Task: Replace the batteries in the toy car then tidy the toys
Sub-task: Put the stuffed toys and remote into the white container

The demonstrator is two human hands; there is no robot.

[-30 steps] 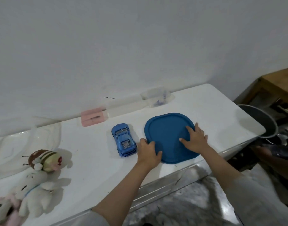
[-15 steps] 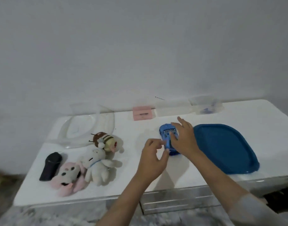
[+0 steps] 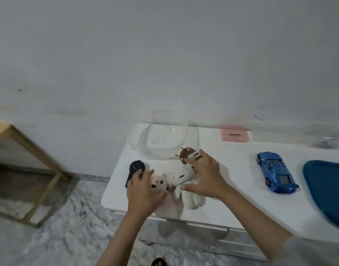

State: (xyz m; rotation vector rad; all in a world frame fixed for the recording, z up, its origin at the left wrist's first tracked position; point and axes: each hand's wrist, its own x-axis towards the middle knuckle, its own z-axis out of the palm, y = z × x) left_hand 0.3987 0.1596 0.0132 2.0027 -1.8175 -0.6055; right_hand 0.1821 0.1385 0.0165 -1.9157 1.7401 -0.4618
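The blue toy car (image 3: 276, 172) stands alone on the white cabinet top (image 3: 234, 166), to the right of both hands. My left hand (image 3: 143, 189) curls over a pink plush toy (image 3: 159, 184), with its fingertips against a black remote (image 3: 136, 167). My right hand (image 3: 205, 175) is spread with straight fingers over a white plush (image 3: 184, 174). Its fingertips reach a brown striped bee plush (image 3: 186, 153). The white plush's legs hang toward the front edge.
A clear plastic container (image 3: 164, 143) sits behind the plush toys. A pink box (image 3: 234, 133) and a small clear tub (image 3: 322, 139) stand along the wall. A blue lid (image 3: 326, 189) lies at the far right. A wooden frame (image 3: 30, 150) stands on the floor at left.
Both hands left the blue lid, passed the toy car and moved left onto the plush toys. The view swung left with them. The car stays on the top.
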